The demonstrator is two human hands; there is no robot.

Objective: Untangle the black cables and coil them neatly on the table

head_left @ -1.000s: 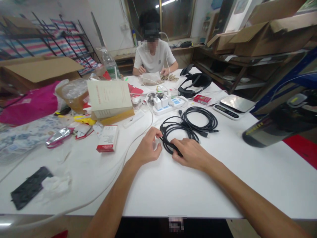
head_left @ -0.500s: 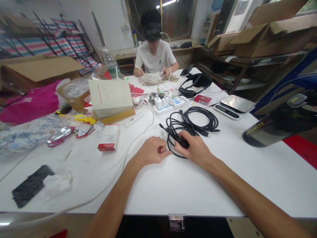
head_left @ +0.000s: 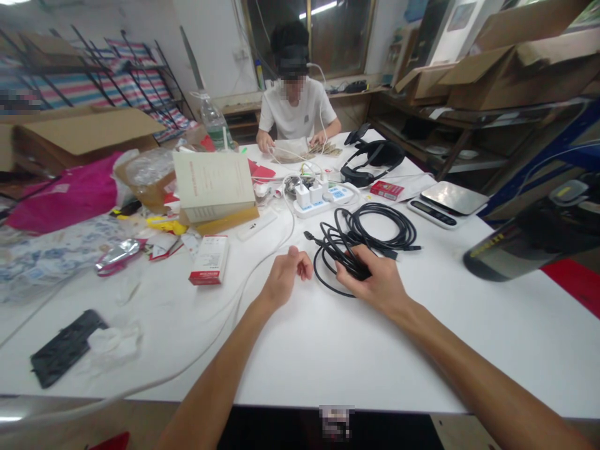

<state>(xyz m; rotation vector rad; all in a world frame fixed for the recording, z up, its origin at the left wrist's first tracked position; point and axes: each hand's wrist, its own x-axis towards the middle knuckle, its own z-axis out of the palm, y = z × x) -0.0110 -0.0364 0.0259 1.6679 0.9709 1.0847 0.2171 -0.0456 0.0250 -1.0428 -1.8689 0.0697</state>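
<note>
My right hand [head_left: 372,278] is closed round a loose bundle of black cable [head_left: 340,240], thumb on the near side. One end of this cable, with a dark connector, sticks out to the left. A thin loop hangs below and lies near the tabletop. Just left of it my left hand [head_left: 288,275] is apart from the cable, thumb raised and fingers loosely curled, with nothing visible in it. Directly behind the held bundle, a second coil of black cable [head_left: 384,226] lies on the white table [head_left: 356,356]; where the two overlap I cannot tell them apart.
A power strip [head_left: 323,201] with plugs stands beyond the cables. To the right are a kitchen scale [head_left: 445,203] and a dark bottle [head_left: 510,231]. A red-and-white box [head_left: 209,259], a booklet [head_left: 213,184] and wrappers lie left. Another person [head_left: 295,106] sits opposite, handling papers.
My left hand has turned thumb-up and drawn slightly away from the cable. The right hand keeps the bundle, its loops a little more spread. The whole view has shifted slightly.
</note>
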